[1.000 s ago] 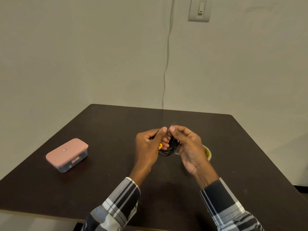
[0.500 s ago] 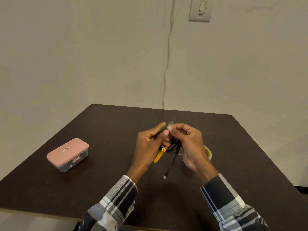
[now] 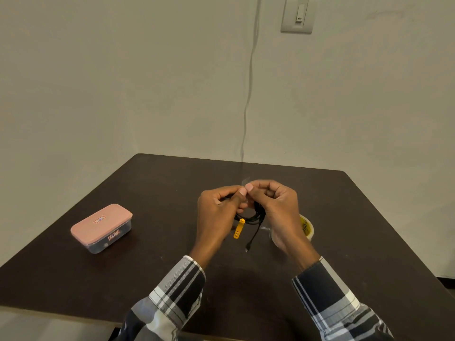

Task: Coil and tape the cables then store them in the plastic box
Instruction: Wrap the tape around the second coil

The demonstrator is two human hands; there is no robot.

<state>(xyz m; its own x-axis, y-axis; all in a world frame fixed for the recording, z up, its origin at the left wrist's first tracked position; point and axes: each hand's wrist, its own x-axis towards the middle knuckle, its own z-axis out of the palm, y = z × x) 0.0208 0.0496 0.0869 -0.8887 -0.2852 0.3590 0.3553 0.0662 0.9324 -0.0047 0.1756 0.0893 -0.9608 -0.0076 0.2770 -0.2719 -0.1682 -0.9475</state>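
A coiled black cable (image 3: 256, 216) hangs between both hands above the middle of the dark table (image 3: 157, 254). Its yellow plug (image 3: 238, 229) and a small black plug end (image 3: 248, 247) dangle below the coil. My left hand (image 3: 216, 215) pinches the coil's left side. My right hand (image 3: 278, 210) grips the right side, and a clear strip of tape (image 3: 246, 180) sticks up between the thumbs. The plastic box (image 3: 101, 227), clear with a pink lid that is shut, sits at the left of the table. A tape roll (image 3: 306, 228) lies partly hidden behind my right hand.
A thin wire (image 3: 248, 94) runs down the wall to the table's far edge, beside a wall switch (image 3: 298, 14). The table's edges are visible at the front left and at the right.
The yellow plug and a black cable end have dropped out of the bundle and now dangle below it. Both hands have risen slightly and stay pinched together over the coil.
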